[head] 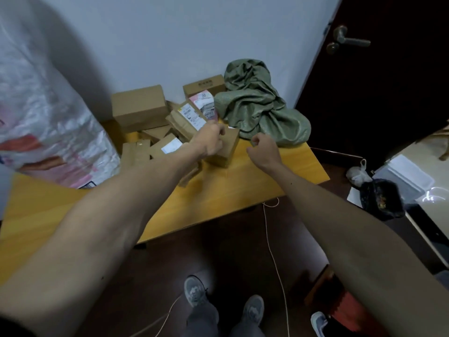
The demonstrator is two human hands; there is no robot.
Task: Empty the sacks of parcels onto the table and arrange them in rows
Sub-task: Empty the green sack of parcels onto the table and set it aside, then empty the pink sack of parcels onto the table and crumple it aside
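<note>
Seeing no rows yet: green sack [255,105] emptied, parcels [141,107] heaped; my left hand [210,142] grips a box [229,148], right hand [263,147] curled, empty.

Grey sneakers [194,290] with paler patches on the toes are being worn on both feet, and dark grey trousers [206,319] are being worn above them. The forearms [126,210] are being left uncovered, and a dark sleeve edge [9,330] is being shown only at the left upper arm.

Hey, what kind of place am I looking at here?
Probably a small room used for parcel sorting: cardboard parcels heaped on a wooden table against a plain wall, a crumpled green sack beside them, and a dark door.
</note>
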